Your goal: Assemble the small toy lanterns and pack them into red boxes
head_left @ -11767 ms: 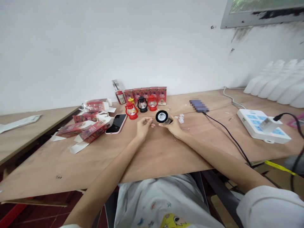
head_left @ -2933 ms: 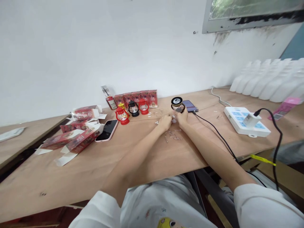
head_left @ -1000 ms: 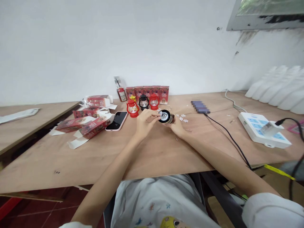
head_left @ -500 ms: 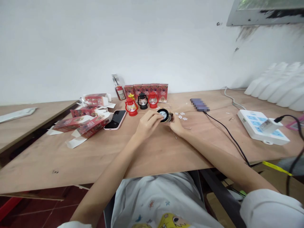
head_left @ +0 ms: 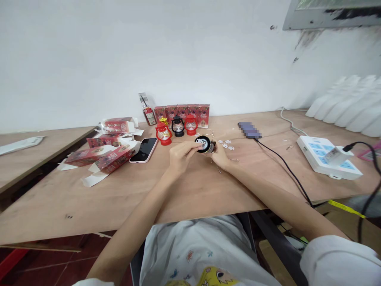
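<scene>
My right hand is wrapped round a small lantern, tipped so that its round black base faces me. At the left rim of that base, my left hand is closed in a pinch. By its fingertips shows a small white cut-out piece, lying against the base. Several similar white pieces are scattered just past my right hand. Behind my hands stand a red lantern, a black lantern and another red lantern. A gold lantern top peeks out behind the front one.
Red boxes line the wall beside a leaning clear pack. Opened red cartons and a phone lie left. On the right are a cabled purple device, a power strip and white bottles.
My left hand has shifted slightly left and its fingers have drawn toward the rim, uncovering more of the base and the white piece. The right hand keeps its hold on the lantern.
</scene>
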`<action>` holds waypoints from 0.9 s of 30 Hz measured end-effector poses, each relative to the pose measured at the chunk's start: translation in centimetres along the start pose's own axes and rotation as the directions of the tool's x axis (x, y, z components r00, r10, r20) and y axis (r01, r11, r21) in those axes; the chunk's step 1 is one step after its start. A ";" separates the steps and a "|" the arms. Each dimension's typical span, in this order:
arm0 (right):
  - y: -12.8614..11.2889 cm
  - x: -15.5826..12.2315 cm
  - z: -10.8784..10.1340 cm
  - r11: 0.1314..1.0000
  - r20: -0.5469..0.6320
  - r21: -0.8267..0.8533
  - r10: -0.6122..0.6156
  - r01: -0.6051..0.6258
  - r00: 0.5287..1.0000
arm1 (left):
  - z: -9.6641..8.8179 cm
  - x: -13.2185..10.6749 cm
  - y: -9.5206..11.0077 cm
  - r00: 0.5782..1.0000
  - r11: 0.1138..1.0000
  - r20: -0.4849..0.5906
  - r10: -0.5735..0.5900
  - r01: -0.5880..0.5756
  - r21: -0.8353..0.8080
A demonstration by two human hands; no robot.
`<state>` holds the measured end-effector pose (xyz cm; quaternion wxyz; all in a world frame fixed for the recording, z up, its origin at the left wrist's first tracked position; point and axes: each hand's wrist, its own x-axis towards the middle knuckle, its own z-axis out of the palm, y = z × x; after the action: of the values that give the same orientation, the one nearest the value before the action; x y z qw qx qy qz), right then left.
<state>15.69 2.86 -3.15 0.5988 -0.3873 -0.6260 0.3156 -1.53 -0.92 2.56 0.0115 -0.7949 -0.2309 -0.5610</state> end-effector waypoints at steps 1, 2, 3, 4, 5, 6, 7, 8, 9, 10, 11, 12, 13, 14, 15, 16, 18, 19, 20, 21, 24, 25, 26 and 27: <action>0.1 0.0 0.0 1.000 -0.003 0.000 -0.002 0.002 1.000 | 0.0 0.0 0.0 1.000 1.000 -0.004 -0.017 0.017 -0.003; 0.1 0.0 0.0 1.000 -0.004 -0.001 -0.004 0.004 1.000 | 0.1 0.0 0.1 0.999 1.000 -0.014 -0.029 0.029 0.005; 0.2 0.0 0.0 1.000 -0.004 -0.001 -0.008 0.008 1.000 | 0.1 0.1 0.1 0.999 0.999 -0.028 -0.034 0.035 0.021; 0.3 0.0 0.0 1.000 0.001 -0.001 -0.011 0.011 1.000 | 0.1 0.1 0.2 0.998 0.998 -0.046 -0.035 0.037 0.041; 0.3 0.0 -0.1 1.000 0.006 -0.002 -0.013 0.014 1.000 | 0.2 0.2 0.3 0.998 0.998 -0.061 -0.032 0.035 0.057; 0.3 0.0 -0.1 1.000 0.010 -0.003 -0.016 0.016 1.000 | 0.2 0.2 0.3 0.997 0.997 -0.071 -0.025 0.030 0.065; 0.3 0.1 -0.1 1.000 0.010 -0.003 -0.016 0.016 1.000 | 0.2 0.2 0.3 0.997 0.998 -0.072 -0.020 0.025 0.064; 0.3 0.1 -0.1 1.000 0.006 -0.005 -0.015 0.015 1.000 | 0.2 0.2 0.4 0.998 0.998 -0.068 -0.017 0.021 0.059; 0.3 0.1 -0.1 1.000 0.001 -0.007 -0.012 0.012 1.000 | 0.1 0.2 0.4 0.998 0.998 -0.065 -0.018 0.022 0.057; 0.2 0.0 -0.1 1.000 -0.003 -0.008 -0.006 0.006 1.000 | 0.2 0.2 0.4 0.998 0.998 -0.066 -0.024 0.028 0.059; 0.2 0.0 0.0 1.000 -0.004 -0.006 -0.001 0.001 1.000 | 0.2 0.2 0.3 0.997 0.997 -0.069 -0.036 0.041 0.067; 0.2 0.0 0.0 1.000 0.000 -0.001 0.003 -0.003 1.000 | 0.2 0.1 0.3 0.996 0.995 -0.075 -0.049 0.055 0.079; 0.1 0.0 0.0 1.000 0.006 0.005 0.006 -0.006 1.000 | 0.2 0.1 0.3 0.995 0.994 -0.079 -0.059 0.066 0.092; 0.1 0.0 0.0 1.000 0.011 0.010 0.005 -0.006 1.000 | 0.3 0.0 0.3 0.994 0.992 -0.083 -0.066 0.075 0.101; 0.1 0.0 0.0 1.000 0.013 0.013 0.004 -0.004 1.000 | 0.4 0.0 0.2 0.994 0.991 -0.085 -0.070 0.079 0.107; 0.1 0.0 0.0 1.000 0.015 0.015 0.001 -0.001 1.000 | 0.4 -0.1 0.2 0.994 0.991 -0.089 -0.070 0.079 0.108; 0.1 0.0 0.0 1.000 0.017 0.011 -0.009 0.008 1.000 | 0.5 -0.1 0.2 0.992 0.992 -0.105 -0.064 0.074 0.100; 0.1 0.0 0.0 1.000 0.018 0.009 -0.013 0.012 1.000 | 0.6 -0.1 0.2 0.991 0.993 -0.116 -0.061 0.073 0.096; 0.1 0.0 0.0 1.000 0.019 0.009 -0.014 0.014 1.000 | 0.6 -0.2 0.2 0.990 0.993 -0.124 -0.061 0.073 0.093; 0.1 0.0 0.0 1.000 0.021 0.009 -0.015 0.014 1.000 | 0.6 -0.2 0.2 0.990 0.993 -0.125 -0.064 0.076 0.093; -0.1 0.0 0.1 1.000 0.027 0.014 -0.012 0.011 1.000 | 0.7 -0.2 0.2 0.990 0.988 -0.110 -0.087 0.100 0.119; -0.2 -0.1 0.1 1.000 0.032 0.018 -0.012 0.011 0.999 | 0.7 -0.2 0.2 0.990 0.986 -0.104 -0.093 0.106 0.129; -0.3 -0.1 0.1 1.000 0.036 0.021 -0.012 0.011 0.999 | 0.7 -0.2 0.2 0.990 0.985 -0.101 -0.096 0.109 0.135; -0.4 -0.1 0.1 1.000 0.038 0.024 -0.013 0.012 0.999 | 0.7 -0.2 0.2 0.990 0.985 -0.101 -0.095 0.108 0.137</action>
<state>15.54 2.54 -2.85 0.5934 -0.3701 -0.6357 0.3267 -0.86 -0.93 2.16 0.0503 -0.7518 -0.3097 -0.5800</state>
